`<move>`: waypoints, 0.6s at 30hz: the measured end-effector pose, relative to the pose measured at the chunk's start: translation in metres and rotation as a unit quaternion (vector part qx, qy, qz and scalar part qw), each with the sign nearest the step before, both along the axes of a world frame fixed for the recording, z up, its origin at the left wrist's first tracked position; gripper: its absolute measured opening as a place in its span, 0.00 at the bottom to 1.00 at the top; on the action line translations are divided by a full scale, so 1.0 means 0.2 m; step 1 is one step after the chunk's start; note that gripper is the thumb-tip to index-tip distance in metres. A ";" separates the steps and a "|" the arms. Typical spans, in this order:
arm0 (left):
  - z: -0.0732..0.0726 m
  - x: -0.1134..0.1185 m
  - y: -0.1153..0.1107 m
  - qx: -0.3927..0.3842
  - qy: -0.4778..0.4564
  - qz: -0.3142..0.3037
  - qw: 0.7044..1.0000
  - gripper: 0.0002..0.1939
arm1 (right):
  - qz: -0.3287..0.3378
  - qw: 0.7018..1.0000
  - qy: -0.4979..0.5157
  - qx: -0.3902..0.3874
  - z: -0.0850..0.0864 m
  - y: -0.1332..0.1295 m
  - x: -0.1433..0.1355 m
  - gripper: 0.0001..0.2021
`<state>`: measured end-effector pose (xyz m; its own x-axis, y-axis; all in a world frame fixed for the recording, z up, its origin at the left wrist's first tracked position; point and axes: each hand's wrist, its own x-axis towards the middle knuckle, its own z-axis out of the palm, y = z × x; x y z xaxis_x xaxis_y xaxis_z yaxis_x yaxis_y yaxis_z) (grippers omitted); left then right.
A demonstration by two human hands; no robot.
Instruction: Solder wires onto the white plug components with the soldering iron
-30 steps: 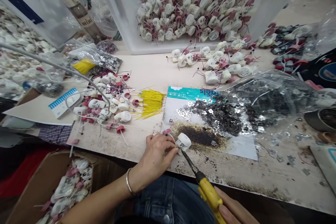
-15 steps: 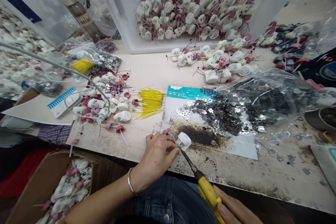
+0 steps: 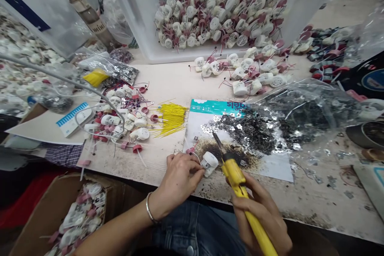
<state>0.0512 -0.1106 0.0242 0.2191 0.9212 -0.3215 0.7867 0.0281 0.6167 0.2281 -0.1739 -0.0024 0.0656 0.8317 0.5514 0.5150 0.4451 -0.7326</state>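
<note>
My left hand (image 3: 181, 173) rests near the table's front edge, its thumb and fingers pinched on a small white plastic housing (image 3: 210, 163) with a thin wire. A pink cap (image 3: 190, 150) shows just beyond those fingers. My right hand (image 3: 261, 212) is wrapped round a yellow electric screwdriver (image 3: 235, 173). Its slim metal tip points up and left, over the dark grainy pile (image 3: 231, 150) on a white sheet (image 3: 195, 124). Whether the tip touches anything there, I cannot tell. Small silvery metal plates (image 3: 210, 127) lie just past it.
A large white bin (image 3: 144, 50) of similar housings stands at the back. Yellow wires (image 3: 172, 119) and loose housings (image 3: 139, 133) lie to the left. A clear bag (image 3: 324, 104) of metal bits spreads at right. Below the table's left edge sits a cardboard box (image 3: 33, 224).
The screwdriver has swung up and away from the white housing, its tip now over the dark pile. My right hand came further into view; my left hand stayed with the housing.
</note>
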 end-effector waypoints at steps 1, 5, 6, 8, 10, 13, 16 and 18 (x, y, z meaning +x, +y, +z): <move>0.00 0.00 0.00 0.000 -0.002 0.000 1.000 0.07 | -0.009 1.000 0.021 0.017 -0.02 0.06 -0.03 0.09; 0.00 -0.01 0.00 0.008 -0.008 0.001 1.000 0.06 | 0.030 0.998 -0.002 0.046 -0.11 0.23 -0.10 0.09; 0.00 -0.01 0.00 0.012 -0.010 0.001 1.000 0.06 | 0.037 0.998 -0.008 0.047 -0.12 0.25 -0.11 0.09; 0.00 -0.02 -0.01 0.026 -0.017 -0.004 1.000 0.06 | 0.028 0.999 -0.004 0.044 -0.13 0.25 -0.12 0.08; 0.01 -0.04 -0.02 0.048 -0.026 -0.017 0.998 0.02 | -0.003 0.999 0.015 0.042 -0.12 0.23 -0.14 0.09; 0.04 -0.08 -0.05 0.077 -0.048 -0.044 0.995 0.23 | -0.030 0.998 0.050 0.027 -0.07 0.18 -0.19 0.11; 0.11 -0.20 -0.07 0.090 -0.055 -0.034 0.994 0.26 | 0.016 0.997 0.073 0.011 -0.04 0.16 -0.23 0.09; 0.18 -0.37 -0.11 0.084 -0.018 0.019 0.996 0.24 | 0.029 0.996 0.078 0.009 -0.04 0.17 -0.24 0.09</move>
<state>-0.0228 -0.1321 0.0593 0.1917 0.9693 -0.1538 0.7642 -0.0490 0.6432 0.1797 -0.1406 -0.0103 0.1048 0.8266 0.5530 0.3680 0.4843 -0.7937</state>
